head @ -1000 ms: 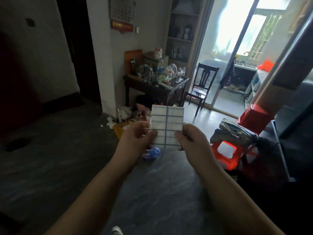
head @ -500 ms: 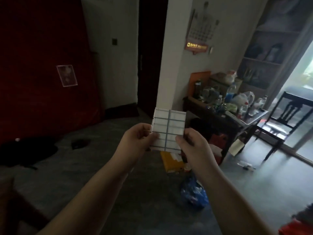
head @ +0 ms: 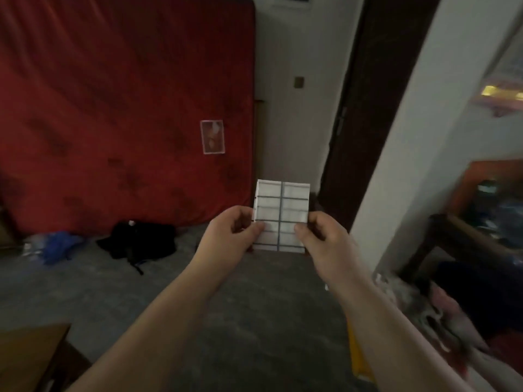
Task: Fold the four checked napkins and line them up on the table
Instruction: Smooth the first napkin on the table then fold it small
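The napkin (head: 281,210), folded small, was held upright in mid-air over the floor (head: 254,321). Its lower side edges were pinched in the grip of the left hand (head: 229,236) and right hand (head: 325,239). The layers should be pinched square until laid on the bench (head: 31,346), possibly the blurred wooden corner at lower left.

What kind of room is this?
Probably a lived-in home room: a red mattress stood on edge, a dark wooden doorway beside it, and a black fabric heap on the grey floor.
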